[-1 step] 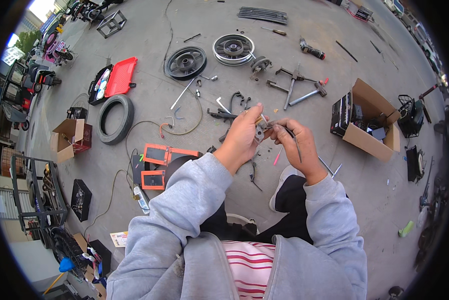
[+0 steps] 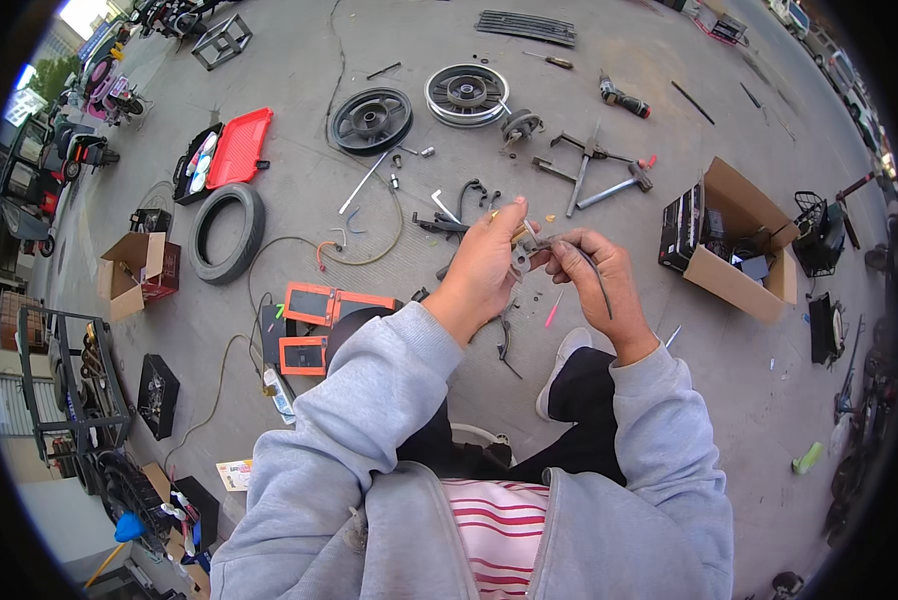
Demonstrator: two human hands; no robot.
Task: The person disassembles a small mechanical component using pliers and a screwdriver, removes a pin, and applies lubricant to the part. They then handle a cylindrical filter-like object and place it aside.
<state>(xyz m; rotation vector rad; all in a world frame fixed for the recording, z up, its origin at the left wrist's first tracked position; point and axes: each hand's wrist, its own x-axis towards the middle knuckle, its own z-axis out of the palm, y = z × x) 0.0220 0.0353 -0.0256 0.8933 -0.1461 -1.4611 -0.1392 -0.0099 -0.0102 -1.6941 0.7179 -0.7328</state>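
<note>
In front of my knees, my left hand (image 2: pixel 482 265) is closed around a small silver metal part (image 2: pixel 520 262), with a bit of brass colour showing near the thumb. My right hand (image 2: pixel 599 285) pinches a thin dark cable (image 2: pixel 602 284) beside that part; one end of the cable hangs down along the palm. The fingertips of both hands meet at the metal part, so its full shape is hidden. Below the hands, a pink stick-like tool (image 2: pixel 554 309) and a short black cable piece (image 2: pixel 507 345) lie on the ground.
Beyond the hands are a black wheel (image 2: pixel 371 121), a silver-rimmed wheel (image 2: pixel 466 95), a hammer (image 2: pixel 619 185) and a cordless drill (image 2: pixel 624 97). An open cardboard box (image 2: pixel 739 285) stands at right. A tyre (image 2: pixel 228 233), a red toolbox lid (image 2: pixel 239 150) and orange boxes (image 2: pixel 311 303) are at left.
Both hands stay together at the metal part. My right hand has turned slightly and shifted a little right, with the cable's hanging end; the whole view has shifted a touch.
</note>
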